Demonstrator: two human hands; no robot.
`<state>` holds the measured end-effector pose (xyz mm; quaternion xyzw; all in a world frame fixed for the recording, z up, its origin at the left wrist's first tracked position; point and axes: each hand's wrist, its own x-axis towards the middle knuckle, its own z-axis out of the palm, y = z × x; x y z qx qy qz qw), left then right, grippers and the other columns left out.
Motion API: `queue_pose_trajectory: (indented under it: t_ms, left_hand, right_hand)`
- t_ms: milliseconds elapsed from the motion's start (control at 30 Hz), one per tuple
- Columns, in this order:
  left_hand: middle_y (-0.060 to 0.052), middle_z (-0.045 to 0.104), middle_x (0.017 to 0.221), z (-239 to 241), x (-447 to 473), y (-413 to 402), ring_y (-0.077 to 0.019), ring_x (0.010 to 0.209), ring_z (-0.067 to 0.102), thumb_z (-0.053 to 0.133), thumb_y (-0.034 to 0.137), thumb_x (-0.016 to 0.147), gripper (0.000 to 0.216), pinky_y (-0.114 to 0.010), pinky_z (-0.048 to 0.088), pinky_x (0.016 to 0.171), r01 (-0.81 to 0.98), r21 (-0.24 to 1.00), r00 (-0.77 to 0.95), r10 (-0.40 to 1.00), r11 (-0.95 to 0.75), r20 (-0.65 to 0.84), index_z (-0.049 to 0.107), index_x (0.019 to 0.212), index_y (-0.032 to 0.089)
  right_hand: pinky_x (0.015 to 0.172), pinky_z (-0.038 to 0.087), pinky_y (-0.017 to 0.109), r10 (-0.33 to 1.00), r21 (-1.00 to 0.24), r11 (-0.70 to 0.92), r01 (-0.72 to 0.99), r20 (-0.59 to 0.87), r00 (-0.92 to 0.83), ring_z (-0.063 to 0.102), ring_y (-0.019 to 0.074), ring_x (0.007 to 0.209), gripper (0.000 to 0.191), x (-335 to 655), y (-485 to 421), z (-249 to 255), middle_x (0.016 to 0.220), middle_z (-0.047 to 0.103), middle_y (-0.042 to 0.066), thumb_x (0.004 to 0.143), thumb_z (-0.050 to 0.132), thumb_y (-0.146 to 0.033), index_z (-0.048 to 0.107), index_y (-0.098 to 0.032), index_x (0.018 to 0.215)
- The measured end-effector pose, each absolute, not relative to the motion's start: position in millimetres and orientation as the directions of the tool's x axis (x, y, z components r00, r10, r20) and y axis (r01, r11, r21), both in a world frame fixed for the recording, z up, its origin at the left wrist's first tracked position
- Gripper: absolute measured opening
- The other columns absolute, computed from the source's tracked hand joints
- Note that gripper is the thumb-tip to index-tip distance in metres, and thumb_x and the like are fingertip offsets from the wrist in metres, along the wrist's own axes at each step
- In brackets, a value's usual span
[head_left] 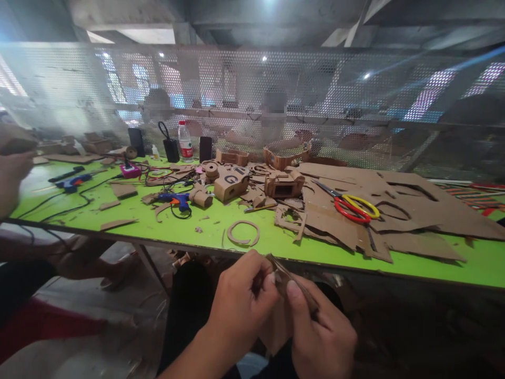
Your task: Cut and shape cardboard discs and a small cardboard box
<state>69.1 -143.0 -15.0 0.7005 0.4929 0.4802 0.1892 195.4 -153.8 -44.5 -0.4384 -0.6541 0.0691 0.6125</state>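
Both of my hands meet in front of the table edge, over my lap, on a bent piece of cardboard (pixel 276 321). My left hand (pixel 246 295) pinches its upper edge between thumb and fingers. My right hand (pixel 325 326) grips the other side, with the thumb pressed on top and the fingers wrapped behind. Part of the cardboard is hidden by the hands. Just beyond them, a cut cardboard ring (pixel 243 223) with a gap lies on the green table (pixel 197 231).
Scissors (pixel 353 206) with red and yellow handles rest on cardboard sheets (pixel 414 210) at right. A blue glue gun (pixel 175 200), cardboard models (pixel 231 184) and a bottle (pixel 185 142) stand further back. A perforated screen (pixel 236 79) runs behind. Another person's hand (pixel 16 173) shows at left.
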Motion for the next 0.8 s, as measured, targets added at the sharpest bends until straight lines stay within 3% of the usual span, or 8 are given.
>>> queue_pose_trajectory:
  t_ms: [167, 333, 467, 633, 800]
  left_hand:
    - [0.004, 0.05, 0.063, -12, 63, -144, -0.013, 0.057, 0.047, 0.045, 0.022, 0.087, 0.016, -0.024, 0.035, 0.056, 0.569, 0.71, 0.105, 0.893, -0.414, 0.437, 0.045, 0.071, 0.022]
    - [0.003, 0.054, 0.063, -8, 56, -142, -0.0139, 0.057, 0.05, 0.059, 0.04, 0.087, 0.024, -0.025, 0.036, 0.056, 0.557, 0.739, 0.18, 0.923, -0.38, 0.339, 0.052, 0.073, 0.021]
    - [0.003, 0.055, 0.061, -7, 55, -139, -0.0124, 0.056, 0.048, 0.053, 0.034, 0.091, 0.028, -0.024, 0.035, 0.056, 0.516, 0.78, 0.168, 0.935, -0.354, 0.313, 0.051, 0.066, 0.02]
    - [0.005, 0.048, 0.058, -3, 56, -137, -0.01, 0.054, 0.042, 0.052, 0.026, 0.088, 0.026, -0.022, 0.03, 0.053, 0.505, 0.739, 0.229, 0.895, -0.446, 0.384, 0.046, 0.064, 0.02]
    - [0.008, 0.037, 0.054, -2, 54, -140, -0.0078, 0.049, 0.033, 0.051, 0.019, 0.083, 0.025, -0.02, 0.025, 0.048, 0.51, 0.656, 0.287, 0.829, -0.557, 0.48, 0.038, 0.062, 0.02]
  right_hand:
    - [0.072, 0.061, 0.02, 0.62, -0.526, 0.644, 0.555, 0.785, 0.025, 0.078, 0.0176, 0.076, 0.021, 196, -151, -42, 0.088, 0.081, 0.005, 0.095, 0.055, -0.019, 0.076, -0.018, 0.097]
    - [0.068, 0.063, 0.022, 0.586, -0.47, 0.677, 0.565, 0.81, -0.029, 0.078, 0.0192, 0.073, 0.023, 201, -148, -36, 0.086, 0.081, 0.006, 0.096, 0.053, -0.022, 0.076, -0.019, 0.097]
    - [0.071, 0.063, 0.022, 0.566, -0.437, 0.715, 0.545, 0.82, -0.086, 0.078, 0.0191, 0.075, 0.022, 207, -149, -35, 0.087, 0.081, 0.007, 0.095, 0.053, -0.019, 0.075, -0.017, 0.098]
    - [0.075, 0.062, 0.021, 0.656, -0.555, 0.695, 0.456, 0.75, -0.087, 0.078, 0.0193, 0.084, 0.024, 213, -153, -41, 0.096, 0.081, 0.007, 0.094, 0.056, -0.019, 0.076, -0.019, 0.105]
    - [0.063, 0.061, 0.021, 0.785, -0.78, 0.558, 0.283, 0.607, 0.127, 0.077, 0.0205, 0.074, 0.026, 211, -161, -39, 0.084, 0.08, 0.005, 0.095, 0.056, -0.031, 0.08, -0.021, 0.092]
